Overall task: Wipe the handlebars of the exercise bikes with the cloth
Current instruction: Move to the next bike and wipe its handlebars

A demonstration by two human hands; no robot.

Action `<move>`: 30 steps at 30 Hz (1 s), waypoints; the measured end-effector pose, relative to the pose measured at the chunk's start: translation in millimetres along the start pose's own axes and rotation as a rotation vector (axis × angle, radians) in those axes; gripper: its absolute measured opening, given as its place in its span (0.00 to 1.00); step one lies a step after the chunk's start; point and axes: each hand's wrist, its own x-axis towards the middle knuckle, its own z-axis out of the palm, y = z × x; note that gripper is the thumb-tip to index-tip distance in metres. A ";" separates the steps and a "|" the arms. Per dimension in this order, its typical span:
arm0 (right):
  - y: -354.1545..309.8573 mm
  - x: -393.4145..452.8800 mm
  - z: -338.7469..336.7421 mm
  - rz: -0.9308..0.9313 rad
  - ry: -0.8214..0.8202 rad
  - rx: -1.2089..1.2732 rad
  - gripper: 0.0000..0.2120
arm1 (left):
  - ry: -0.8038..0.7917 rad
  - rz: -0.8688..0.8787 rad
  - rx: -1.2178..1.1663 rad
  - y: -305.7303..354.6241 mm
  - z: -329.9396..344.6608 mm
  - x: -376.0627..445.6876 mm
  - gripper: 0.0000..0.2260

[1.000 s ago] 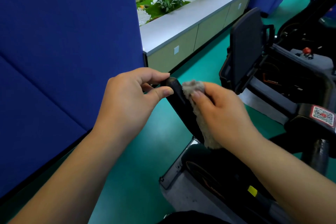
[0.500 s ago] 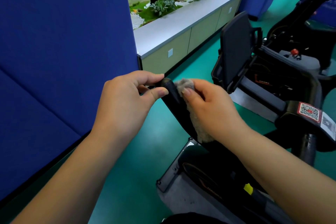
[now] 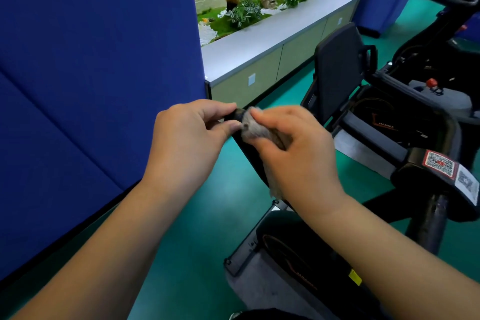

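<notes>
Left hand (image 3: 191, 138): I pinch the handlebar (image 3: 249, 153) tip.
Right hand (image 3: 298, 156): I grip the cloth (image 3: 255, 130), bunched against that tip.
Risk: bunched cloth may skip the bar's underside.

Open green floor (image 3: 187, 228) lies under and between the two forearms, so a hand could pass below the handlebar (image 3: 249, 156) there. To the left a tall blue partition (image 3: 91, 86) stands near, closing that side. To the right the black bike seat back (image 3: 337, 73) and bike frame (image 3: 415, 153) crowd the space. Ahead, a low grey cabinet (image 3: 272, 41) runs along the floor's far edge.
</notes>
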 end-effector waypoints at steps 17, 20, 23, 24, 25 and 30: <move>31.1 -21.1 -42.2 -0.044 -0.374 -0.103 0.12 | 0.110 0.364 0.408 -0.9 38.5 -54.6 0.12; 35.0 -31.2 -70.6 0.004 -0.502 -0.127 0.11 | 0.088 0.355 0.475 -3.7 41.6 -60.9 0.13; 39.2 -42.6 -88.1 0.003 -0.516 -0.164 0.12 | 0.089 0.334 0.500 -3.7 45.0 -65.7 0.14; 39.7 -43.9 -86.1 -0.011 -0.493 -0.171 0.12 | 0.091 0.325 0.504 -3.1 46.5 -67.4 0.14; 39.8 -43.3 -81.2 -0.026 -0.468 -0.173 0.12 | 0.092 0.315 0.505 -2.1 48.2 -69.3 0.14; 39.6 -26.9 -53.6 -0.037 -0.421 -0.124 0.09 | 0.065 0.279 0.516 1.7 55.2 -77.9 0.15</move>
